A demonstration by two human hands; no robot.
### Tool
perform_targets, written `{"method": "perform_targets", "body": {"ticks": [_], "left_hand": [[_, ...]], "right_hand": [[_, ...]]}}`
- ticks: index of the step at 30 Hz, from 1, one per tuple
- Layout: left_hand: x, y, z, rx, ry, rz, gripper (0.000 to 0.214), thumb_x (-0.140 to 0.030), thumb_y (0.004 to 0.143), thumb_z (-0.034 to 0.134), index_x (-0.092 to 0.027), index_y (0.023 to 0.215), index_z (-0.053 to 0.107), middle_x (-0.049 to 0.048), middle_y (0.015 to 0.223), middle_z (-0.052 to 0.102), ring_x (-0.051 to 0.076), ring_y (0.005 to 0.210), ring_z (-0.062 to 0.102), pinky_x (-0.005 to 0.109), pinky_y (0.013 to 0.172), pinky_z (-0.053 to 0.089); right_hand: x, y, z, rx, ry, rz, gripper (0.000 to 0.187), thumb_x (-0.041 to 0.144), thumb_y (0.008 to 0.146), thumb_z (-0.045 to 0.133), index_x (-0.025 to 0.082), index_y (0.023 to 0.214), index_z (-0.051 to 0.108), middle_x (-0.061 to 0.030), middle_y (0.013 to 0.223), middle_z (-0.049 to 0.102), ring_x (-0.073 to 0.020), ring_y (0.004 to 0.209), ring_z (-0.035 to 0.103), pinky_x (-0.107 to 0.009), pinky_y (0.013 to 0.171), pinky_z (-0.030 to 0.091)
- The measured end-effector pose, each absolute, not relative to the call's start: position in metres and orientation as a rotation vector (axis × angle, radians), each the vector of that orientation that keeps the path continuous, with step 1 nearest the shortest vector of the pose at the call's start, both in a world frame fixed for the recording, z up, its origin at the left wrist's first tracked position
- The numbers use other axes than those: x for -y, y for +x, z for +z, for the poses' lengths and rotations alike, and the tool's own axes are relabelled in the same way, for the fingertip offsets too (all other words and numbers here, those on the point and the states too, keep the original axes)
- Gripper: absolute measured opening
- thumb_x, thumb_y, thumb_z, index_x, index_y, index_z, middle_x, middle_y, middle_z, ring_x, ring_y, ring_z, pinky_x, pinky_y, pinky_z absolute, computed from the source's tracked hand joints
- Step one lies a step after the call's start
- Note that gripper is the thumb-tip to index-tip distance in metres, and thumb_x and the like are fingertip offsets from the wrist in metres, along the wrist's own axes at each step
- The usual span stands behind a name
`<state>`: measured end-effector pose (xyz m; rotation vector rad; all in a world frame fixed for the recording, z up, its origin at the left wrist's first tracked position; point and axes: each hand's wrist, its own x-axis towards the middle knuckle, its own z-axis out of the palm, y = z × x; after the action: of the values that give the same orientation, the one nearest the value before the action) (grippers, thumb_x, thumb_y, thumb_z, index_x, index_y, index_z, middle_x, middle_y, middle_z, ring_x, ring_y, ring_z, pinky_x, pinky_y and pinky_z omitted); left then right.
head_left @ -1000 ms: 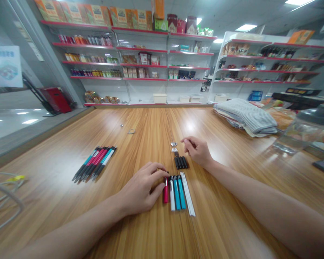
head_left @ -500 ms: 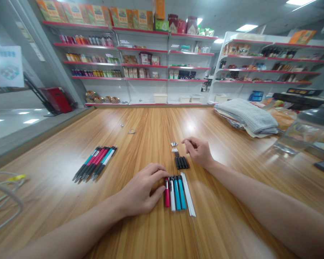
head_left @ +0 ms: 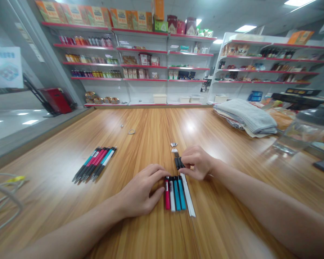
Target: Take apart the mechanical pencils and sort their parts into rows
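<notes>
4 pen barrels [head_left: 174,192]: 1 red, 1 white, 2 teal; 1 lidded jar [head_left: 305,133]

Print on shelf boxes [head_left: 97,14] and wall sign [head_left: 8,66] too blurred to read

Pen barrels [head_left: 175,193] on the table [head_left: 151,122], caps [head_left: 178,163] just behind, perhaps springs [head_left: 174,144] beyond, whole pens [head_left: 95,167] left.

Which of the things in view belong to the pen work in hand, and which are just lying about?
In hand:
- left hand touching the red barrel
- right hand pinching the black end pieces
- white barrel, teal barrels
- white refills
- small metal parts
- assembled pens

Lying about:
- folded cloth
- lidded jar
- red trolley
</notes>
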<state>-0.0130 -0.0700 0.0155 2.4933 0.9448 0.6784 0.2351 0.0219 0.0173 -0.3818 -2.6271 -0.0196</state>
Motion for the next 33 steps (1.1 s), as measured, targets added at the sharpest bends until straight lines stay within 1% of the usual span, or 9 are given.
{"method": "perform_targets", "body": {"ticks": [6, 13, 16, 22, 33], "left_hand": [[0.0706, -0.0138, 0.0153, -0.929, 2.501, 0.695, 0.036, -0.015, 0.083, 0.049, -0.021, 0.119, 0.052, 0.0084, 0.112, 0.052, 0.020, 0.105, 0.050, 0.035, 0.093, 0.044], [0.0694, -0.0140, 0.0136, -0.911, 2.521, 0.713, 0.032, -0.015, 0.084, 0.048, -0.020, 0.114, 0.055, 0.0096, 0.110, 0.052, 0.020, 0.101, 0.051, 0.035, 0.090, 0.046], [0.0697, -0.0134, 0.0147, -0.905, 2.524, 0.722, 0.030, -0.015, 0.084, 0.049, -0.019, 0.112, 0.057, 0.0099, 0.109, 0.052, 0.020, 0.100, 0.052, 0.036, 0.088, 0.047], [0.0703, -0.0136, 0.0157, -0.894, 2.520, 0.717, 0.029, -0.013, 0.084, 0.048, -0.020, 0.110, 0.057, 0.0096, 0.109, 0.052, 0.019, 0.101, 0.051, 0.035, 0.089, 0.046], [0.0688, -0.0134, 0.0139, -0.911, 2.522, 0.712, 0.028, -0.013, 0.084, 0.048, -0.020, 0.109, 0.058, 0.0091, 0.109, 0.050, 0.019, 0.101, 0.051, 0.035, 0.089, 0.045]], "right_hand": [[-0.0265, 0.2387, 0.0168, 2.682, -0.378, -0.086, 0.041, 0.049, 0.081, 0.055, 0.019, 0.056, 0.041, 0.0019, 0.052, 0.046, -0.0105, 0.050, 0.039, -0.026, 0.054, 0.025], [-0.0256, 0.2369, 0.0171, 2.727, -0.380, -0.091, 0.045, 0.056, 0.081, 0.054, 0.018, 0.058, 0.047, 0.0010, 0.052, 0.050, -0.0107, 0.051, 0.043, -0.026, 0.053, 0.024], [-0.0243, 0.2354, 0.0183, 2.722, -0.386, -0.100, 0.046, 0.057, 0.082, 0.053, 0.018, 0.057, 0.048, 0.0008, 0.052, 0.051, -0.0105, 0.050, 0.043, -0.026, 0.053, 0.024], [-0.0236, 0.2334, 0.0191, 2.712, -0.384, -0.124, 0.049, 0.060, 0.082, 0.050, 0.018, 0.056, 0.049, 0.0002, 0.051, 0.051, -0.0108, 0.050, 0.044, -0.026, 0.052, 0.023], [-0.0250, 0.2344, 0.0188, 2.722, -0.401, -0.111, 0.051, 0.063, 0.079, 0.053, 0.018, 0.055, 0.049, 0.0005, 0.051, 0.051, -0.0101, 0.049, 0.044, -0.026, 0.052, 0.022]]}}
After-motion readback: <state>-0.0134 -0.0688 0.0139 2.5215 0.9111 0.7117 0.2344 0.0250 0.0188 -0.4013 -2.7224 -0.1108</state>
